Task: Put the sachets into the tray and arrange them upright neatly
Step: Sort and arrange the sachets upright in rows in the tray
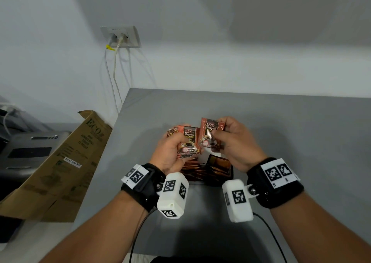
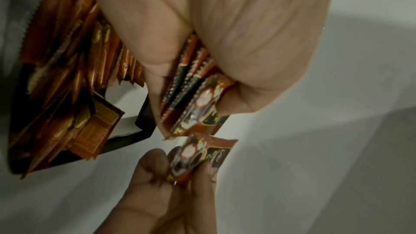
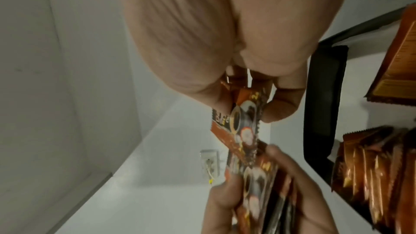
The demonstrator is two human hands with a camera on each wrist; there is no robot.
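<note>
Above the grey table (image 1: pixel 281 122), the left hand (image 1: pixel 170 152) grips a small stack of brown foil coffee sachets (image 1: pixel 188 142), fingers curled round their lower edges, while the right hand (image 1: pixel 234 142) pinches a single matching sachet (image 1: pixel 210 136) just beside the stack. Below and between the wrists sits the shallow black tray (image 1: pixel 231 174), already part-filled with a row of sachets (image 1: pixel 200 172) standing roughly on edge. The step in hand looks like dealing one sachet off for placing; next it likely needs lowering into the tray's open end, upright and flush against the row.
</note>
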